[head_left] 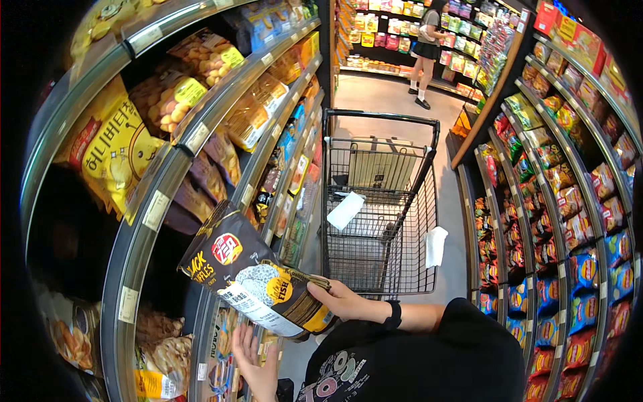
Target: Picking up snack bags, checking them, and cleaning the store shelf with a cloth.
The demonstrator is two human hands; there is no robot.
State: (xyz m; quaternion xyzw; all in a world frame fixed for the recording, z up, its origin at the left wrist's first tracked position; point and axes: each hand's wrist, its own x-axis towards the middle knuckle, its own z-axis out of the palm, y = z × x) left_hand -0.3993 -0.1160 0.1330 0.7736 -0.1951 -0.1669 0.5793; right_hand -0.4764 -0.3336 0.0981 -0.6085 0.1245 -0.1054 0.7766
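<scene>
A black snack bag (253, 273), with yellow lettering and a white label, is held tilted in front of the left shelves. My right hand (340, 299) grips its right-hand end, the thumb lying over the edge. Just below the bag, my left hand (254, 362) is open with its fingers spread, apart from the bag as far as I can see. To the left, a large yellow snack bag (114, 151) leans out over a shelf edge. Dark purple bags (207, 171) sit on the shelf behind the held bag.
A black wire shopping cart (375, 254) stands ahead in the aisle, with white sheets on its basket. Snack shelves (157, 201) curve along my left; more shelves (542, 167) line the right. A person (426, 50) stands at the far display beyond the cart.
</scene>
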